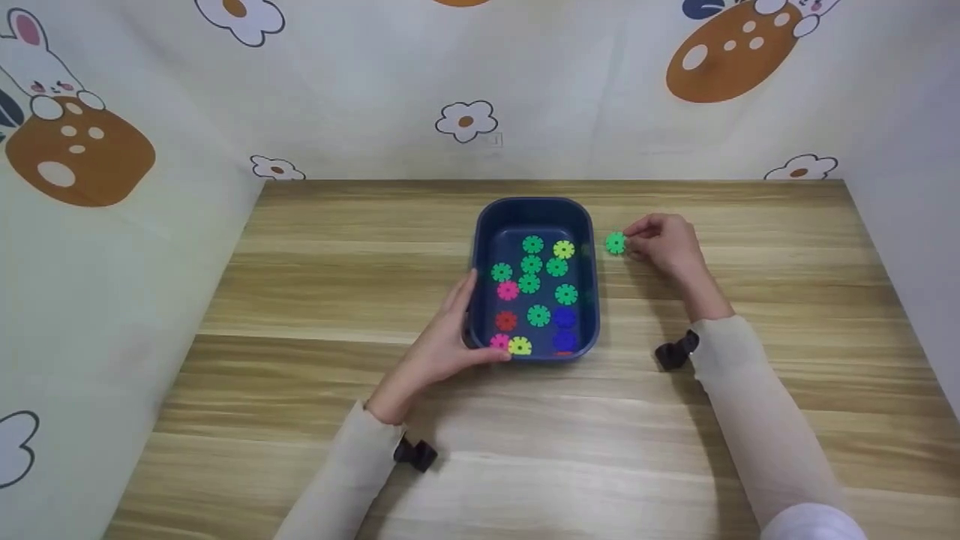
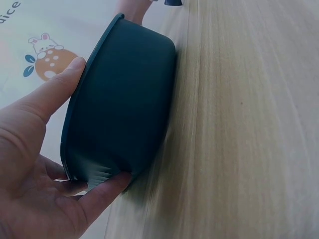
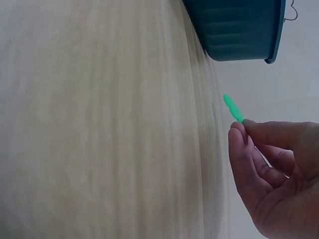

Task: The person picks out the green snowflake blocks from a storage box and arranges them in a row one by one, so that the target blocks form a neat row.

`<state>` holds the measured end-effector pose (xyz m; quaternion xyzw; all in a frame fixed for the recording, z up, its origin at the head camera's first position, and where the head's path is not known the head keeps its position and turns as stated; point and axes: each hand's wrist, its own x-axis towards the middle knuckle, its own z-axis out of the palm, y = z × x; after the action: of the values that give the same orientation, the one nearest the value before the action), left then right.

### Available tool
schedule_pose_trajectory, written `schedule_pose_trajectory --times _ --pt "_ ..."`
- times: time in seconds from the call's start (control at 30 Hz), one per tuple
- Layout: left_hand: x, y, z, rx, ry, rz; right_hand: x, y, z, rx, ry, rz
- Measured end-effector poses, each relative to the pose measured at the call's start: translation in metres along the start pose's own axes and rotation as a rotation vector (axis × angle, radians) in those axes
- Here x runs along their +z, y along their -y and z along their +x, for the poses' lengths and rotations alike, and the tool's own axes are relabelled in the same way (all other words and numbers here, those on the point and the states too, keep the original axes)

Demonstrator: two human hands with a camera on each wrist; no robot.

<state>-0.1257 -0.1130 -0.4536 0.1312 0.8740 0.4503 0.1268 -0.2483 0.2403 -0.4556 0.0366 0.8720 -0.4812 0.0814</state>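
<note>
A dark blue rectangular plastic bin point(image 1: 536, 214) sits on the table in the head view. Inside it lie several flat notched discs in green, pink, red, yellow and blue, among them a yellow disc point(image 1: 564, 250). My left hand point(image 1: 442, 349) grips the bin's near left corner, thumb at the near rim and fingers along the left side; the left wrist view shows fingers on the bin's outer wall point(image 2: 124, 89). Right of the bin, my right hand point(image 1: 670, 244) pinches a green notched disc point(image 1: 614, 243) between thumb and fingertips. In the right wrist view that disc point(image 3: 232, 107) appears edge-on.
The wood-grain table point(image 1: 352, 262) extends on both sides of the bin. A pale patterned cloth wall point(image 1: 360, 105) stands along the table's back edge, with more on the left and right. Small black cameras point(image 1: 416, 454) are strapped to both wrists.
</note>
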Motion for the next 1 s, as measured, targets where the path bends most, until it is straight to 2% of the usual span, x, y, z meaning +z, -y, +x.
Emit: schedule_pose_trajectory --times 0.23,0.47,0.83,1.0 --pt "0.0003 0.0004 0.0004 0.002 -0.003 -0.003 -0.0006 -0.0016 0.0003 0.011 0.016 -0.022" --pt "0.0005 -0.0002 0.0008 -0.001 -0.002 -0.02 0.0004 -0.0004 -0.0005 0.046 0.026 0.025" --pt "0.0006 -0.0008 0.0009 0.006 -0.003 -0.025 -0.0019 0.0 -0.0022 0.03 0.002 -0.019" --pt "0.0003 -0.0003 0.0009 0.016 -0.004 -0.03 -0.0023 0.001 -0.0015 0.027 0.005 0.026"
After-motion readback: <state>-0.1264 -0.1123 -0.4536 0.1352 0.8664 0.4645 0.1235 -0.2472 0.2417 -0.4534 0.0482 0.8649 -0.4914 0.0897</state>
